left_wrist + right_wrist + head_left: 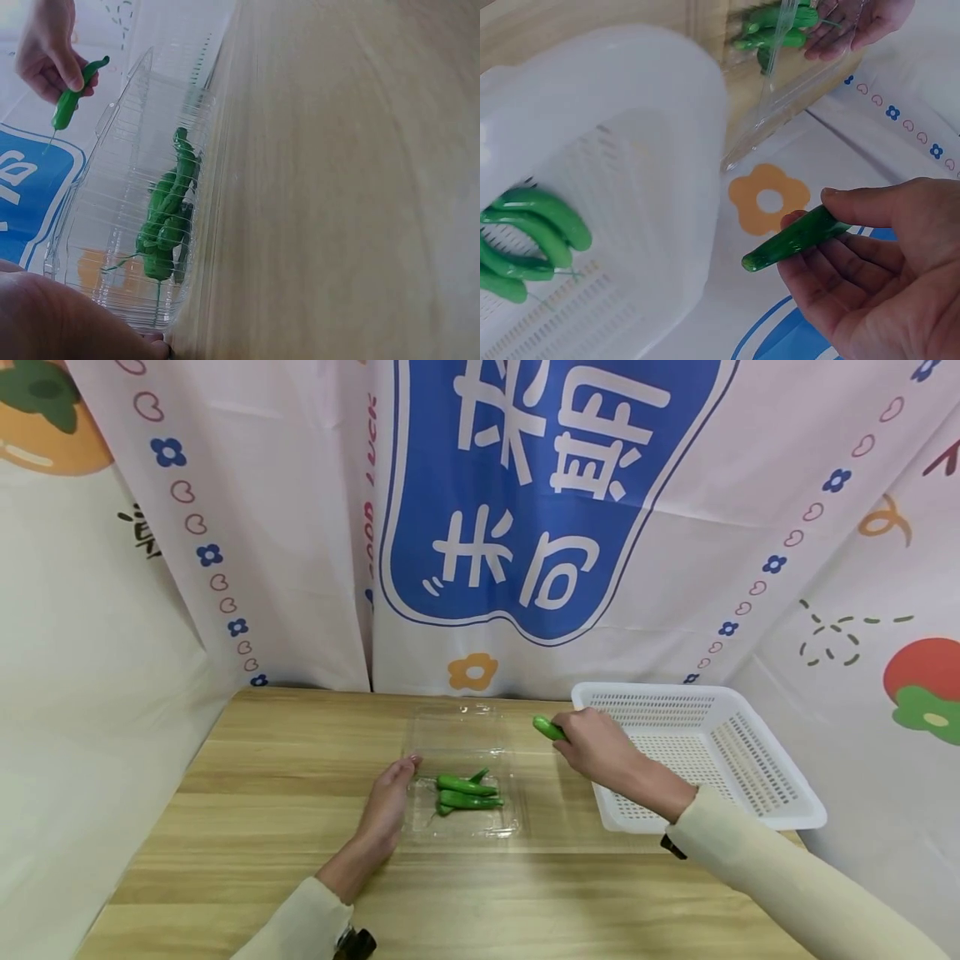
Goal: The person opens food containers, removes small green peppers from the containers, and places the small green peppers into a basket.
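Note:
A green pepper (550,727) is pinched between the thumb and fingers of my right hand (596,747), above the table near the basket's left rim. In the right wrist view one end of this pepper (795,238) sticks out past the fingers. To the left, a clear plastic box (510,827) with its lid folded back holds several green peppers (468,795), piled together. My left hand (386,802) rests along the box's left side, fingers against its wall. Through the plastic, the right wrist view shows that hand's fingers (829,45) extended.
A white perforated basket (780,760) stands at the right of the wooden table (262,793). Several green peppers (544,221) lie in it, seen in the right wrist view. A printed curtain (300,568) hangs along the table's back edge.

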{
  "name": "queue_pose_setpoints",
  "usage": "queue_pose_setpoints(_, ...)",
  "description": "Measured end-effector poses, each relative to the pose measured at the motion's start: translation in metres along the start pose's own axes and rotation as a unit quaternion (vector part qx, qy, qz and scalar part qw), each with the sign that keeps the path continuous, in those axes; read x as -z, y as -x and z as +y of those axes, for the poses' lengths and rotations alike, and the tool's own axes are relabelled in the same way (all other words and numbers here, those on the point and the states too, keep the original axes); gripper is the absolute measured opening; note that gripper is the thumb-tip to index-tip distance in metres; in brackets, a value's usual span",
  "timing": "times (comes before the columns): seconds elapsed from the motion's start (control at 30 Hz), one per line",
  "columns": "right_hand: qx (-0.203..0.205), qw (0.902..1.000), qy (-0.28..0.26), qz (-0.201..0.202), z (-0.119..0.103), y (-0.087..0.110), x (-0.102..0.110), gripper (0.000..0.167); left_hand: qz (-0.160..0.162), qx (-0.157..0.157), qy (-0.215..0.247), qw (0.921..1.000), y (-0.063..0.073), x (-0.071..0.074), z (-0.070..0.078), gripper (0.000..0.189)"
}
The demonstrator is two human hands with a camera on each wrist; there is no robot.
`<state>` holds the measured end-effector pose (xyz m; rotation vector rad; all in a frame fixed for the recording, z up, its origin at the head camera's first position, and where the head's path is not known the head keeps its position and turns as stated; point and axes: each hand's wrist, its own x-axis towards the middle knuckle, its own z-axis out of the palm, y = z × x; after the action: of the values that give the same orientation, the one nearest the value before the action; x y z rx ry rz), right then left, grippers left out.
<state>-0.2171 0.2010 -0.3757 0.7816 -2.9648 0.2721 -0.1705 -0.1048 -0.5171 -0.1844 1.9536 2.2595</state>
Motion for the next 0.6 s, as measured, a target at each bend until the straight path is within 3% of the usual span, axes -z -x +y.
queue_pose_setpoints(0.6, -0.060, 0.9981, -0.005, 0.015, 0.053, 0.023, 0.016, 0.005, -0.011, -0.001, -0.006, 0.9999, 0.002, 0.001, 0.001, 0.053)
